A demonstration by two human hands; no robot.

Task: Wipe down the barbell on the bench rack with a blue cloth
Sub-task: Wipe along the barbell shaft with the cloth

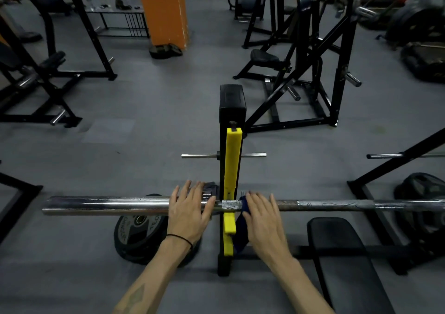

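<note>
head view, looking down on a barbell (240, 204) that lies across the yellow-lined upright (231, 169) of a bench rack. the left hand (190, 211) lies flat over the thick chrome sleeve just to the left of the upright, fingers straight and spread, gripping nothing. the right hand (261, 213) lies over the bar just to the right of the upright, fingers extended, pressing a blue cloth (242, 229) against the shaft; the cloth drapes over the bar and hangs down beside the upright (its lower end is dark and hard to make out). a black band circles the left wrist. on the floor left of the upright, under the sleeve, lies a weight plate (139, 231). right of the upright, below the bar, is the black bench pad (337, 253).
</note>
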